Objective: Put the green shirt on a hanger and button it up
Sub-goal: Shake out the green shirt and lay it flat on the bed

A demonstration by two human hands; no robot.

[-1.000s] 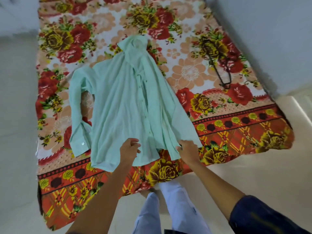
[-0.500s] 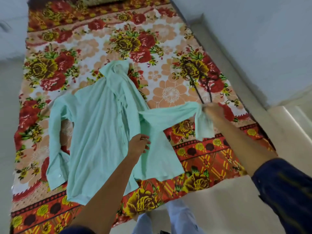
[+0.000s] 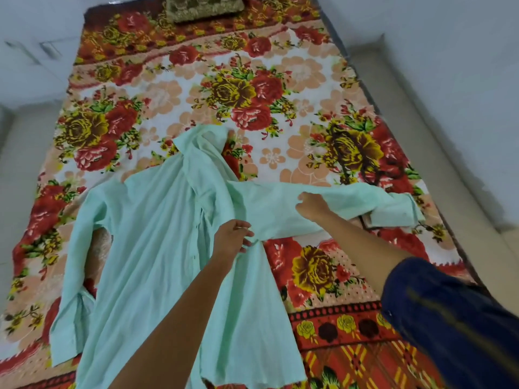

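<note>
The green shirt [image 3: 157, 234] lies front-up on the floral blanket, collar pointing away from me. Its right sleeve [image 3: 365, 199] is spread out sideways, and the cuff rests on the blanket. My left hand [image 3: 231, 241] pinches the shirt fabric where that sleeve meets the body. Over the middle of the sleeve is my right hand [image 3: 311, 206], fingers loosely curled and holding nothing. A thin dark hanger [image 3: 345, 172] lies on the blanket beyond the sleeve, partly hidden under it and hard to tell from the flower pattern.
The floral blanket [image 3: 280, 80] covers a low bed. A patterned cushion [image 3: 203, 7] sits at the far end. A pale wall and ledge [image 3: 421, 122] run along the right side, with pale floor on the left.
My right hand pulled the sleeve out to the right, laid it on the blanket and let go of the cuff. The left hand stayed on the shirt. The view moved closer.
</note>
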